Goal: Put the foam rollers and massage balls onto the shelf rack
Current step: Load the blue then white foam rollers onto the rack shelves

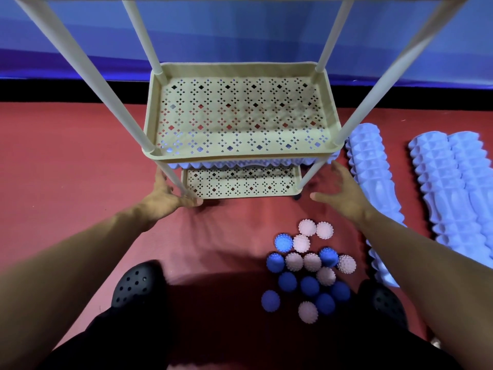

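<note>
One foam roller lies crosswise on the shelf rack's bottom tier, its ends pointing left and right, between the left hand and right hand, whose spread fingers hold nothing.

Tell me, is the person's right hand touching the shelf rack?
Apart. The head view shows the right hand open in the air, with red floor visible between its fingers and the shelf rack leg.

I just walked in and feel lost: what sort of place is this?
Probably an exercise or therapy room, though I can't be sure. Ridged foam rollers and spiky massage balls lie on a red floor covering beside a plastic shelf rack.
</note>
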`<state>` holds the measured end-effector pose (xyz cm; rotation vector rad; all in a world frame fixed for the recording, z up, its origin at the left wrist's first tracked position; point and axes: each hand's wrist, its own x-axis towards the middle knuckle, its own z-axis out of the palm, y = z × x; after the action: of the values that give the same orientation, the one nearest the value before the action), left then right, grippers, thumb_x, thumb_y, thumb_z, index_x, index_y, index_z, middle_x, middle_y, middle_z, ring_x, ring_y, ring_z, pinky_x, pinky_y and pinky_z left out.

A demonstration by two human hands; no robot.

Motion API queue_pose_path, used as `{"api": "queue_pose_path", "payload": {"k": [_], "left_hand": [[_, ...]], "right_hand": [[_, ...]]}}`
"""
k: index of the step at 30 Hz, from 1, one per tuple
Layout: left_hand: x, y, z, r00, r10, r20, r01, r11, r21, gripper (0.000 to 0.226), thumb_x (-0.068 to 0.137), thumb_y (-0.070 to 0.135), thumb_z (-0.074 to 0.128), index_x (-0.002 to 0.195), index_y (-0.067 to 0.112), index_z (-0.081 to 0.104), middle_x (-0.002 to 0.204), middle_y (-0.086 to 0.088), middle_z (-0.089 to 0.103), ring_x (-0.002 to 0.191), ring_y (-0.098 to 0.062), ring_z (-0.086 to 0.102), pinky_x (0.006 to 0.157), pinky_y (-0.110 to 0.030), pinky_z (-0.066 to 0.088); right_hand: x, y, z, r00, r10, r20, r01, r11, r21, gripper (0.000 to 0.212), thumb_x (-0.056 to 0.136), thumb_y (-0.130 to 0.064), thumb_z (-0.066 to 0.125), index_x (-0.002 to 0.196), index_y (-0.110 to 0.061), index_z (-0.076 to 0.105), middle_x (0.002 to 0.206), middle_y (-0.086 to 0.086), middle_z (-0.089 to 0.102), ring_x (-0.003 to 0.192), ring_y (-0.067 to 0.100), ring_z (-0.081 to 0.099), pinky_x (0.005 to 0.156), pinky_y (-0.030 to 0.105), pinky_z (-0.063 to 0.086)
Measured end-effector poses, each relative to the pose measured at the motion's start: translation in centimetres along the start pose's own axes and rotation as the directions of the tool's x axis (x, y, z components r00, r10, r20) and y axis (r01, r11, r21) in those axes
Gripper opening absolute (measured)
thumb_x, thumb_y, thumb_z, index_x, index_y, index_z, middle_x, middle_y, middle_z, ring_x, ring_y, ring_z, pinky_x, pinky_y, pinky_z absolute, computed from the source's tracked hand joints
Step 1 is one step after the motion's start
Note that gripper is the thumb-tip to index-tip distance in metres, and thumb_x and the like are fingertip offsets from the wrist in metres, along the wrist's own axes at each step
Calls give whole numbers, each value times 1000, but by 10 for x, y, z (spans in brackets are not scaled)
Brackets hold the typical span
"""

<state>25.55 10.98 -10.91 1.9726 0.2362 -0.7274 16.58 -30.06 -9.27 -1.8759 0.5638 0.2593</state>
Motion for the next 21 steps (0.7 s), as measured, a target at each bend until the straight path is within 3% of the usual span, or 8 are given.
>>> {"api": "queue_pose_path", "payload": {"k": [1,3,5,8,11,14,18,21], "left_hand": [[-4,-4,0,996,-92,14,91,994,62,154,47,45,101,159,27,-3,164,0,24,142,-20,38,107,-38,46],[-8,-13,1,968,-246,55,229,950,212,160,40,71,91,161,22,-2,166,-6,22,145,-28,36,114,-49,41],[-12,-15,10,933,-338,126,290,910,296,119,68,67,81,157,13,23,157,-9,39,134,-27,47,106,-44,48],[-17,-3,31,920,-323,221,235,908,348,55,92,54,64,128,13,61,130,-7,64,110,-20,62,85,-35,55],[-17,11,56,927,-267,262,179,931,317,44,95,54,59,117,16,65,120,-4,70,99,-16,67,76,-32,54],[-15,26,80,939,-209,273,127,949,290,43,94,57,59,113,19,67,115,-1,71,100,-18,69,86,-38,56],[-9,41,101,945,-141,294,46,950,308,49,91,65,57,112,22,69,113,-1,72,103,-20,70,98,-44,56],[-10,43,110,948,-75,309,-62,910,410,60,83,78,54,113,28,66,120,-1,69,108,-21,66,105,-43,49]], "right_hand": [[-6,6,-8,997,17,-70,-22,997,-77,79,79,10,80,142,-12,37,130,-8,54,107,-21,55,95,7,43],[-14,24,-24,969,77,-233,-129,968,-213,101,71,-17,93,154,-11,34,152,7,43,139,7,43,111,21,33],[-21,42,-43,921,145,-361,-265,913,-311,114,67,-33,94,158,-14,28,160,15,29,149,29,30,121,36,26],[-37,64,-67,840,305,-449,-459,841,-287,122,66,-44,94,160,-25,20,161,16,26,148,35,30,120,45,30],[-52,84,-78,777,456,-435,-582,783,-218,133,50,-59,93,157,-27,19,152,18,39,138,38,44,112,48,41],[-40,136,-92,719,533,-447,-670,703,-240,153,16,-84,80,148,-29,27,138,14,53,124,36,56,102,53,50],[-46,117,-82,740,512,-437,-656,693,-300,127,64,-60,89,158,-15,16,155,28,28,140,48,34,115,60,30],[-47,125,-88,714,504,-486,-680,665,-309,114,62,-63,88,147,-15,29,148,22,38,136,44,42,112,60,34]]}}
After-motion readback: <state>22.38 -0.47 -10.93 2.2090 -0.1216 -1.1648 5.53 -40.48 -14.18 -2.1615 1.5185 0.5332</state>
